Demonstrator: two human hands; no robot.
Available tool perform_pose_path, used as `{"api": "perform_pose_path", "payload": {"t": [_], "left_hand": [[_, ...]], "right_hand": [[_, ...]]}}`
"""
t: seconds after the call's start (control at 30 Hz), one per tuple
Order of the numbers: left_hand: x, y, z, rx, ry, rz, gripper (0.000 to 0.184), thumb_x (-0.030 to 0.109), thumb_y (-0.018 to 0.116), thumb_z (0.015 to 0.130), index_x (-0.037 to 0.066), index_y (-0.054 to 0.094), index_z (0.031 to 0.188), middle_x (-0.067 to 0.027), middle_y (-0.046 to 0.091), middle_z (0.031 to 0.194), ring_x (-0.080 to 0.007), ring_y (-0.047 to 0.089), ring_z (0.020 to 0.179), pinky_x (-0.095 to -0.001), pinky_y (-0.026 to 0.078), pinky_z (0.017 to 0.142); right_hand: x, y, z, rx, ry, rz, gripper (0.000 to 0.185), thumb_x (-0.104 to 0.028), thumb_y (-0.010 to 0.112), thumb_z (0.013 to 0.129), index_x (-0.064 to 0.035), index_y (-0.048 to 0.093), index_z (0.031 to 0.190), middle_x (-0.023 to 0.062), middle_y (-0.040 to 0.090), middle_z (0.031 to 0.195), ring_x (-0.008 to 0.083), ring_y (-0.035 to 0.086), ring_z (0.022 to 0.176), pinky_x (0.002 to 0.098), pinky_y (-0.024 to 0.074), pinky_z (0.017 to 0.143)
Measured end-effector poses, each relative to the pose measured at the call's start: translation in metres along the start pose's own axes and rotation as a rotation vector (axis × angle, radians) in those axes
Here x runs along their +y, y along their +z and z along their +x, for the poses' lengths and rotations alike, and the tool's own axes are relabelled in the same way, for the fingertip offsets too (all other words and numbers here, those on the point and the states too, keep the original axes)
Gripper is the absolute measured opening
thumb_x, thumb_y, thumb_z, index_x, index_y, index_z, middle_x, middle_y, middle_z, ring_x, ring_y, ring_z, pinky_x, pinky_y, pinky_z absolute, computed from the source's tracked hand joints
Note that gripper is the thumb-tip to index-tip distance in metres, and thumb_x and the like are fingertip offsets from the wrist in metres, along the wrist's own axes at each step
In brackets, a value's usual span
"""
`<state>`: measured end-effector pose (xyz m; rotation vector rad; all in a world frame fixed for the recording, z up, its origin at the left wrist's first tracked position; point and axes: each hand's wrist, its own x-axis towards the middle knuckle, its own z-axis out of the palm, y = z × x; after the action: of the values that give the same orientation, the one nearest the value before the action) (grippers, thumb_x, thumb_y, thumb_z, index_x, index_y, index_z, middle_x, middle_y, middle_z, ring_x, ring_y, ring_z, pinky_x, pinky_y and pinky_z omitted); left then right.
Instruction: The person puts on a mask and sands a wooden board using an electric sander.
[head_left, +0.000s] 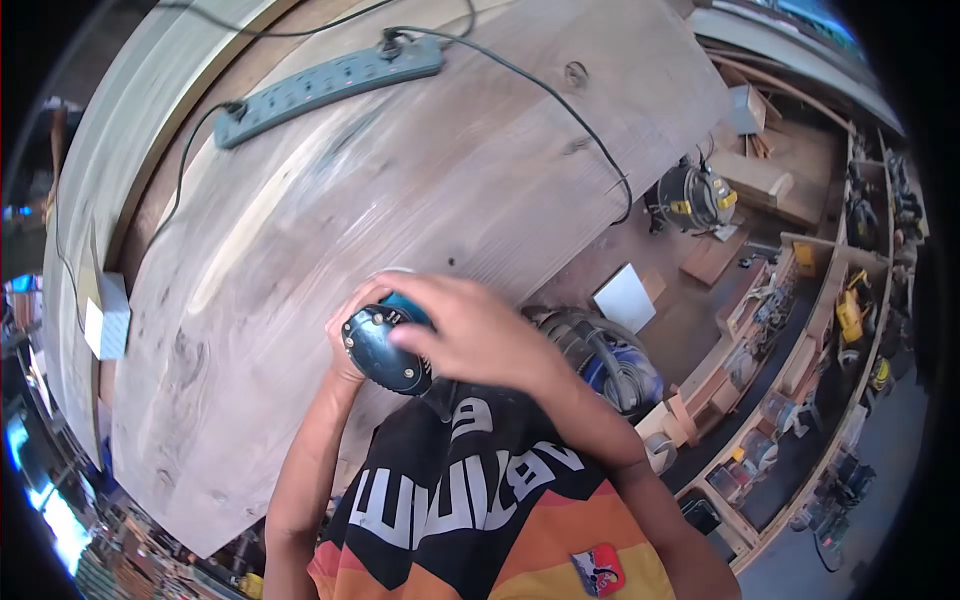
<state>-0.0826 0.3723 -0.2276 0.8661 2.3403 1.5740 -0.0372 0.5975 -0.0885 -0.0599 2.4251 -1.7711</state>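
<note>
Plainly, both of my hands are at the power tool (378, 352), which sits at the near middle of the broad wooden slab (420, 190), just ahead of the striped shirt (575, 535). With my right hand (465, 325) I reach over from the right; that grip is closed about the teal housing, fingers across its far side and thumb against the dark, rounded end facing the camera. My left hand (345, 330) is set against the tool's left side, but the body hides most of it, so I cannot tell how tightly that grip is closed. The tool's underside is out of my sight too.

On the far part of the slab I see a grey power strip (330, 90) lying at a slant, with a dark plug in each end. From its right end a black cord (545, 90) arcs across the wood to the slab's right edge. Near the left edge stands a pale box (107, 318).

Off to the right, beyond the slab, I have a dark vacuum with yellow latches (693, 198), a white panel (625, 297) and, nearer, a blue machine with a coiled hose (612, 370). Farther right, a yellow tool (852, 308) rests among crowded shelving.
</note>
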Motion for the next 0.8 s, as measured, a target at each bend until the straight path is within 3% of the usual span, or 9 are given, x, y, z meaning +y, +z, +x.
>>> {"api": "perform_pose_path", "payload": {"t": [0.03,0.1,0.17,0.2,0.3,0.33,0.43,0.53,0.8], "left_hand": [[0.008,-0.007,-0.011,0.034,-0.106,-0.131,0.042,0.022,0.081,0.082,0.000,0.073,0.116,-0.0193,0.075,0.121,-0.0347,0.072,0.116,-0.0443,0.055,0.103],[0.002,-0.018,-0.029,0.122,-0.003,-0.192,0.042,0.023,0.078,0.084,-0.001,0.072,0.118,-0.0212,0.074,0.121,-0.0380,0.071,0.115,-0.0471,0.055,0.104],[-0.011,-0.035,-0.051,0.153,-0.067,-0.145,0.037,0.019,0.077,0.085,-0.001,0.071,0.115,-0.0220,0.073,0.123,-0.0372,0.069,0.117,-0.0485,0.052,0.107],[-0.023,-0.037,-0.066,0.199,-0.102,-0.141,0.038,0.019,0.077,0.085,-0.002,0.071,0.116,-0.0218,0.073,0.124,-0.0362,0.069,0.118,-0.0484,0.051,0.108],[-0.010,-0.051,-0.069,0.191,-0.199,-0.074,0.046,0.019,0.076,0.084,0.000,0.065,0.125,-0.0189,0.065,0.132,-0.0297,0.060,0.125,-0.0442,0.047,0.109],[0.008,-0.057,-0.069,0.114,-0.244,-0.003,0.050,0.017,0.077,0.085,0.002,0.063,0.131,-0.0165,0.059,0.140,-0.0290,0.053,0.133,-0.0426,0.042,0.113],[0.040,-0.060,-0.061,-0.043,-0.356,0.214,0.061,0.011,0.079,0.084,0.006,0.058,0.141,-0.0115,0.048,0.154,-0.0274,0.039,0.148,-0.0388,0.034,0.120],[0.037,-0.051,-0.034,-0.028,-0.365,0.275,0.062,0.009,0.080,0.083,0.006,0.058,0.141,-0.0112,0.049,0.152,-0.0272,0.041,0.146,-0.0379,0.035,0.119],[0.016,-0.002,0.072,-0.065,-0.070,0.257,0.061,0.013,0.080,0.083,0.005,0.059,0.139,-0.0127,0.052,0.147,-0.0292,0.047,0.139,-0.0390,0.039,0.114]], "right_hand": [[-0.016,0.022,-0.001,-0.076,0.037,-0.092,0.067,-0.028,0.073,0.093,-0.0029,0.047,0.149,0.0252,0.062,0.133,0.0437,0.065,0.118,0.0492,0.0561,0.094],[-0.050,0.066,-0.004,-0.221,0.083,-0.380,0.080,-0.034,0.079,0.089,-0.0048,0.041,0.153,0.0295,0.054,0.139,0.0464,0.063,0.116,0.0494,0.0592,0.086],[-0.061,0.111,-0.003,-0.211,0.046,-0.635,0.089,-0.041,0.082,0.084,-0.0050,0.041,0.154,0.0368,0.046,0.142,0.0470,0.061,0.113,0.0470,0.0608,0.082],[-0.050,0.137,-0.003,-0.115,-0.047,-0.731,0.089,-0.034,0.085,0.080,-0.0045,0.042,0.153,0.0409,0.045,0.139,0.0438,0.060,0.112,0.0434,0.0604,0.077],[-0.055,0.163,0.008,-0.135,-0.078,-0.773,0.088,-0.024,0.084,0.075,-0.0050,0.044,0.151,0.0394,0.046,0.139,0.0433,0.059,0.111,0.0439,0.0585,0.074],[-0.055,0.170,0.011,-0.039,-0.112,-0.802,0.077,-0.021,0.082,0.072,-0.0049,0.051,0.141,0.0341,0.051,0.131,0.0397,0.059,0.107,0.0424,0.0556,0.070],[-0.065,0.162,0.037,-0.110,0.004,-0.753,0.063,-0.026,0.081,0.072,-0.0049,0.056,0.126,0.0265,0.055,0.121,0.0349,0.059,0.101,0.0413,0.0535,0.067],[-0.044,0.154,0.047,0.067,-0.063,-0.850,0.054,-0.028,0.079,0.072,-0.0056,0.058,0.117,0.0207,0.055,0.112,0.0309,0.059,0.094,0.0395,0.0515,0.063],[-0.011,0.070,0.076,0.238,0.048,-0.897,0.049,-0.025,0.076,0.074,-0.0048,0.061,0.116,0.0195,0.057,0.110,0.0302,0.060,0.091,0.0389,0.0507,0.059]]}}
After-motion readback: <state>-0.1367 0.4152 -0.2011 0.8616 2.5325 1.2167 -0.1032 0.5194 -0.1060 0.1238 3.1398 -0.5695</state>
